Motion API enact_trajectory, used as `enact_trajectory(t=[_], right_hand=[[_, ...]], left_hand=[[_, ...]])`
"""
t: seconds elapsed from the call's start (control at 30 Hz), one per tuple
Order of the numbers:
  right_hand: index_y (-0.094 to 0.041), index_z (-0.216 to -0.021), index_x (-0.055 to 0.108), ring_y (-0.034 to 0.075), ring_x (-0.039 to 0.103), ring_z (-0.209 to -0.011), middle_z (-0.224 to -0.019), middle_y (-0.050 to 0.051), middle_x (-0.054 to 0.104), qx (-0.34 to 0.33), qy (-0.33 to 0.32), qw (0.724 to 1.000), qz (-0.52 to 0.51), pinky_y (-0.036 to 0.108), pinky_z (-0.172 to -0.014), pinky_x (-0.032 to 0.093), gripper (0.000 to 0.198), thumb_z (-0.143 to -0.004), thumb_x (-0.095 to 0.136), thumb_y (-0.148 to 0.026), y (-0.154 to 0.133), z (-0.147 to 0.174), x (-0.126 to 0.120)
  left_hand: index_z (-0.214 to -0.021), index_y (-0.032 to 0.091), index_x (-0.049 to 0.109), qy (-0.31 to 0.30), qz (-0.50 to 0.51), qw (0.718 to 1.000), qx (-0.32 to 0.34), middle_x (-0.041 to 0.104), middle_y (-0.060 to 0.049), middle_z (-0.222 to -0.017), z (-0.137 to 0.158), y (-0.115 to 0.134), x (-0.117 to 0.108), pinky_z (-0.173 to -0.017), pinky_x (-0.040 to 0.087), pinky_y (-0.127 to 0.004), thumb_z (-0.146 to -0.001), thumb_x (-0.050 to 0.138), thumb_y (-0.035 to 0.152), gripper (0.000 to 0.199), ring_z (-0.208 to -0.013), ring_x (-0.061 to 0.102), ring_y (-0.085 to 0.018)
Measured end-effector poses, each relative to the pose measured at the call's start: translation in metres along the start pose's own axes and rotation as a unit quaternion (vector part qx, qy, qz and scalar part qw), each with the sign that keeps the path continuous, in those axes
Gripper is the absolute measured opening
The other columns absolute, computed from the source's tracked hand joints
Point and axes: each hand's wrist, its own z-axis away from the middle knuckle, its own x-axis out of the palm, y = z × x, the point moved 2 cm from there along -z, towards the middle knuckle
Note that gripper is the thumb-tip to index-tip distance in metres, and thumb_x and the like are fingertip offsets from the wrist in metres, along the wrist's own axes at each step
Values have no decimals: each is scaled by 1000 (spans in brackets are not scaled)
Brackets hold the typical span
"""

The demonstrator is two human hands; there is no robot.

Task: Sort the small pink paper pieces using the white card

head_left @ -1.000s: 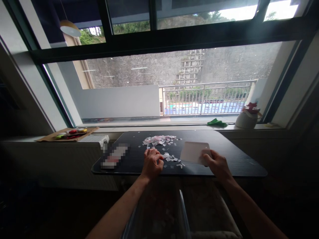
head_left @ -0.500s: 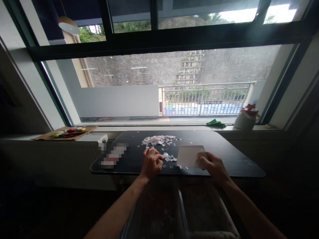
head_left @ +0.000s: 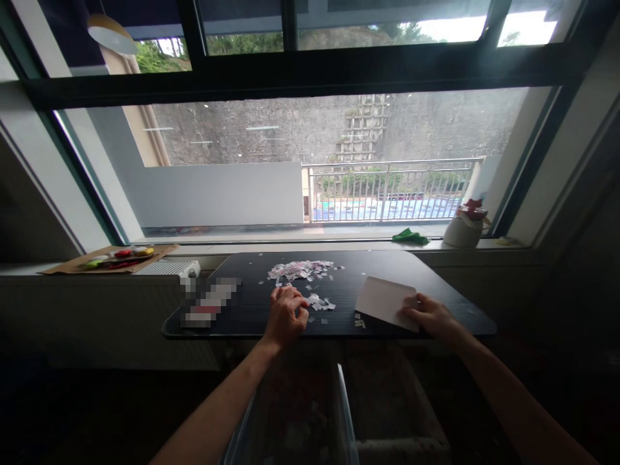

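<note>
Since the white card [head_left: 382,298] looks light and stiff, the right hand [head_left: 429,315] pinches its edge sensibly, while the left hand [head_left: 287,314], curled beside paper scraps [head_left: 320,302], hides any hold from me.

The tabletop [head_left: 387,261] is black, streaked with fine grain lines. The far heap of paper scraps [head_left: 303,269] is white tinged with pale pink; the near scraps [head_left: 320,302] look white. The card [head_left: 380,298] at right is plain off-white. Far right, a cloth [head_left: 411,237] shows vivid green, and a jar [head_left: 462,234] greyish white — its top [head_left: 472,206] red. Far left, a brown sheet [head_left: 62,263] carries red, yellow and lime-green pieces [head_left: 123,254].
</note>
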Motion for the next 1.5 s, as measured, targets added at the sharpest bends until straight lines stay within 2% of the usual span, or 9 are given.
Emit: enact_trajectory(t=[0.17,0.27,0.43,0.63,0.77,0.93,1.13,1.27,1.5], right_hand=[[-20,-76,62,21,67,-68,-71,2,72,8,-83,996,-30,30,-61,53,32,-49,75,-30,-4,2,-2],[-20,-80,62,21,67,-71,-73,3,72,20,-103,994,-44,31,-64,53,36,-48,77,-31,-7,6,-2],[-18,-84,63,21,66,-72,-78,4,71,24,-117,992,-47,31,-64,51,42,-49,78,-35,-8,15,-4],[-18,-83,60,20,64,-69,-75,3,69,-9,-131,991,-17,29,-59,49,39,-56,74,-42,-1,19,-16],[-19,-86,59,19,64,-69,-74,2,69,-28,-101,994,0,29,-61,49,37,-60,72,-42,9,13,-24],[-19,-90,60,20,64,-72,-80,3,69,-20,-113,993,17,29,-61,50,40,-60,71,-43,13,14,-20],[-18,-85,60,20,65,-71,-76,3,69,-22,-109,994,0,29,-62,50,34,-60,72,-38,-1,20,-13],[-19,-82,60,20,64,-68,-73,3,68,-28,-111,993,1,28,-58,49,31,-58,72,-36,-10,21,2],[-20,-81,56,19,64,-68,-73,2,68,-45,-64,996,36,29,-59,50,21,-64,63,-31,-21,29,61]], left_hand=[[-68,20,66,2,-1,1000,2,62,-5,-80,0,-1,0,-102,28,-52,-68,49,11,19,-99,54,-25],[-68,20,66,4,0,1000,4,63,-5,-79,0,0,0,-102,28,-52,-68,49,12,18,-99,54,-25],[-68,20,65,6,1,1000,5,62,-4,-79,0,0,0,-103,27,-52,-69,49,11,18,-98,53,-24],[-69,21,66,3,1,1000,2,62,-4,-79,1,-1,1,-103,26,-50,-69,49,12,19,-100,53,-24],[-68,21,66,6,1,1000,1,62,-4,-80,1,-1,0,-103,27,-50,-68,49,13,18,-99,53,-24],[-68,21,65,3,3,1000,1,62,-4,-79,1,0,-1,-104,27,-50,-68,49,13,18,-99,53,-24],[-68,21,66,2,0,1000,1,62,-4,-80,1,0,-1,-103,27,-50,-68,50,12,19,-99,53,-24],[-67,22,66,10,12,1000,-15,63,-4,-80,0,-1,-2,-102,29,-48,-68,49,12,20,-98,53,-24],[-67,20,67,47,41,995,-81,65,-4,-83,-3,-7,-2,-98,35,-44,-68,49,12,20,-94,56,-21]])
